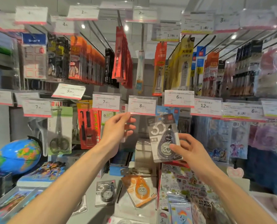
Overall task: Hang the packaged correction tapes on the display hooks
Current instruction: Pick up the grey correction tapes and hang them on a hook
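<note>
Head view: I'm watching the right hand (188,151) pinching a grey packaged correction tape (164,139) by its lower edge, tilting its top toward the hook under the 8.00 price tag (141,106). The left hand (118,126) is touching that tag's lower corner with loosely curled fingers, probably lifting it clear. Two more packs, grey (105,193) and orange (140,190), are lying on the shelf (92,196) below, waiting.

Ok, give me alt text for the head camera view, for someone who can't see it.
A person's right hand holds a grey packaged correction tape up toward stationery display hooks, while the left hand touches the price tag marked 8. Two more packaged tapes lie on the shelf below.
</note>
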Demonstrator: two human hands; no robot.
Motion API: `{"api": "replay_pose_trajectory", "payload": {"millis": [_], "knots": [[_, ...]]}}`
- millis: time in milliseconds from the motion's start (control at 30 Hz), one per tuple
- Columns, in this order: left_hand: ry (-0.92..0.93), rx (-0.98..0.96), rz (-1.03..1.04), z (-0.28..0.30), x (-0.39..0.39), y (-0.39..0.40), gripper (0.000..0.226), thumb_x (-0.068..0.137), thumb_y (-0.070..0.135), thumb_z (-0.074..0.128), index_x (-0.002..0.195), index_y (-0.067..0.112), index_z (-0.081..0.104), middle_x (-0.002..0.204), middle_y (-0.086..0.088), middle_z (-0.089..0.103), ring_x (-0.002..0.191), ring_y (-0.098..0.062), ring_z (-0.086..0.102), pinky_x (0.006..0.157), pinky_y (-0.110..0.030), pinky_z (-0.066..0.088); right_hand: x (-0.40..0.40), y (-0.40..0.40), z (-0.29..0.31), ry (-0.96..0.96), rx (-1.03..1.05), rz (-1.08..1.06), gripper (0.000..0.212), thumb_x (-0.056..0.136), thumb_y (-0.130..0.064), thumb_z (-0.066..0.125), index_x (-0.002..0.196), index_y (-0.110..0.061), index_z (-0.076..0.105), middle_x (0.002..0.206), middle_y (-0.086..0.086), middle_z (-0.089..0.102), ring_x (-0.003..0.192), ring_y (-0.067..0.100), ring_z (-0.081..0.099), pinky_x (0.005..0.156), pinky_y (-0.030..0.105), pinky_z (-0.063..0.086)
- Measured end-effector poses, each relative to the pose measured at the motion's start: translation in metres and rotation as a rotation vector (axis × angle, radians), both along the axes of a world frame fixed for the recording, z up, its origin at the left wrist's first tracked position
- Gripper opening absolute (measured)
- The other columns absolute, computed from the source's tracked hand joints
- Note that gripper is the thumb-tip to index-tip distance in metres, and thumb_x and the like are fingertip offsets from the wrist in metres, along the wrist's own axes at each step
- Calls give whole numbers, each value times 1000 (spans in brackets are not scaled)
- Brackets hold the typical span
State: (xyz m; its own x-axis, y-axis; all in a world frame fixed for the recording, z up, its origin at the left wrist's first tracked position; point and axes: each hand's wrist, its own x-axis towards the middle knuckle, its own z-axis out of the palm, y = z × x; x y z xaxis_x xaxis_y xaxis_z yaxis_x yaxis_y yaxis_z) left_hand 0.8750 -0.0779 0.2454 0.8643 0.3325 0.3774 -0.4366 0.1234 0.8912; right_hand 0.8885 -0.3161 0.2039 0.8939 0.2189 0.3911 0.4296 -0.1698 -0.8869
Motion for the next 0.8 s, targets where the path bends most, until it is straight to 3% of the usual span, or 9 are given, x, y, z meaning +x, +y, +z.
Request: {"api": "replay_pose_trajectory", "payload": {"millis": [233,400,567,800], "knots": [[-48,-235,-147,11,-18,-11,22,98,27,62,108,9,70,77,2,74,56,-8,63,49,-14,51,7,16,4,-66,15,3,24,95,-25,67,115,-33,57,102,-7,76,88,5,72,76,21,49],[-85,-170,-134,33,-32,-13,21,99,26,60,105,10,72,70,4,74,51,-5,63,45,-12,49,14,31,9,-99,31,33,28,94,-23,67,119,-30,56,108,-7,74,93,3,71,71,17,53],[-82,-98,-88,42,-34,-8,23,98,28,61,109,10,71,72,3,76,52,-6,64,45,-12,49,22,48,22,-84,44,54,28,95,-25,66,118,-29,51,112,-7,71,101,4,67,76,19,49],[-86,-31,-67,38,-35,-1,24,98,27,61,114,11,69,72,3,76,53,-6,64,46,-14,48,36,63,22,-50,70,43,48,93,-29,68,134,-20,46,112,-4,69,103,7,65,82,25,45]]}}
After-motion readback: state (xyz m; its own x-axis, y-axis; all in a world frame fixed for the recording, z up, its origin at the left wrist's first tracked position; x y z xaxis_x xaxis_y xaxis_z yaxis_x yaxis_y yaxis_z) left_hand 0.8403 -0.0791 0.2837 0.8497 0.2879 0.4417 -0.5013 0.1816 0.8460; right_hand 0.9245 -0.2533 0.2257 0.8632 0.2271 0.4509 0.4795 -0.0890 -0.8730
